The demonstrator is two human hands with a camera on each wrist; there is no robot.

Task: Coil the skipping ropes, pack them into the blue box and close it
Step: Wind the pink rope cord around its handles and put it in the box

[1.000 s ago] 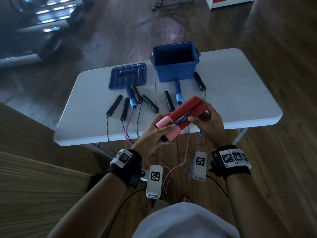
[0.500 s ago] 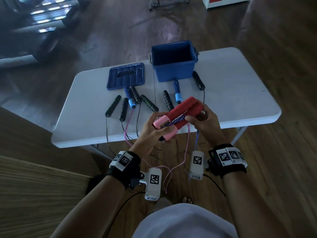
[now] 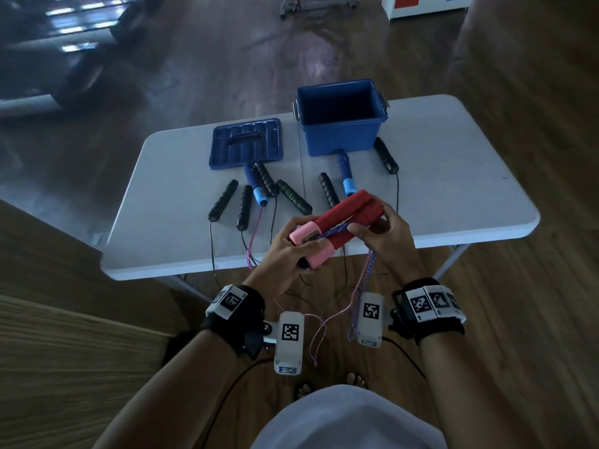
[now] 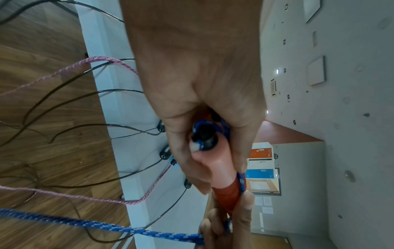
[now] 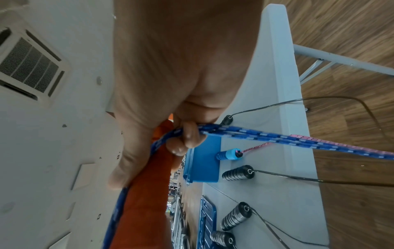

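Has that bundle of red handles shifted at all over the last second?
No. The red handles remain held by both hands over the table's near edge, in front of the blue box.

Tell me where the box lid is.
Head view: the lid lies flat at the table's far left, beside the open blue box, behind the handles.

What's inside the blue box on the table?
Nothing shows inside the blue box: only its dark inner walls and part of its floor. The near wall hides the front of the floor. Its lid lies beside it on the table.
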